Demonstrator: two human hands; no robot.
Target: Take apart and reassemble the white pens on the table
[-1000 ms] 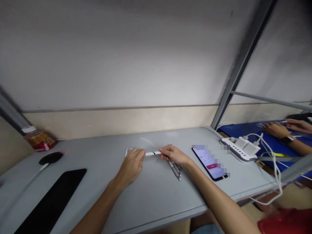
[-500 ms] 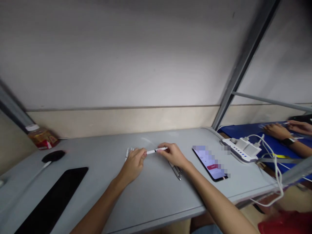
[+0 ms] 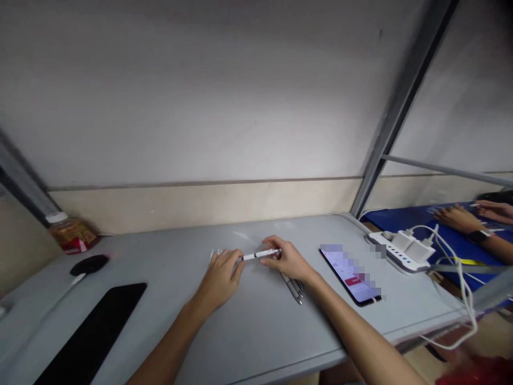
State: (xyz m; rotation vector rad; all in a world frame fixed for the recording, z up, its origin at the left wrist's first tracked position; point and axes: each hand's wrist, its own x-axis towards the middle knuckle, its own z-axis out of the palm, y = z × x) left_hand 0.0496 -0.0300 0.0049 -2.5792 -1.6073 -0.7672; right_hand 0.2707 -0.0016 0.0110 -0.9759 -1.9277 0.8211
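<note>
A white pen (image 3: 256, 255) with dark bands lies level between my two hands, just above the desk. My left hand (image 3: 222, 275) pinches its left end with thumb and fingers. Around the right end curl the fingers of my right hand (image 3: 289, 259), thumb and forefinger slightly apart and the pen's end between them. Small white or clear pieces (image 3: 215, 253) show behind my left hand, mostly hidden by it. Below my right wrist, several grey pens (image 3: 294, 290) rest on the desk, partly covered by the hand.
A lit phone (image 3: 351, 275) and a white power strip (image 3: 398, 251) with plugs and cables are on the right. To the left are a dark slab (image 3: 94, 331), a black round pad (image 3: 88, 264) and a bottle (image 3: 72, 233). Another person's hands (image 3: 460, 218) are over a blue table.
My right hand's thumb and fingers have spread a little at the pen's right end, uncovering more of it. My left hand keeps its grip. The camera view has shifted slightly.
</note>
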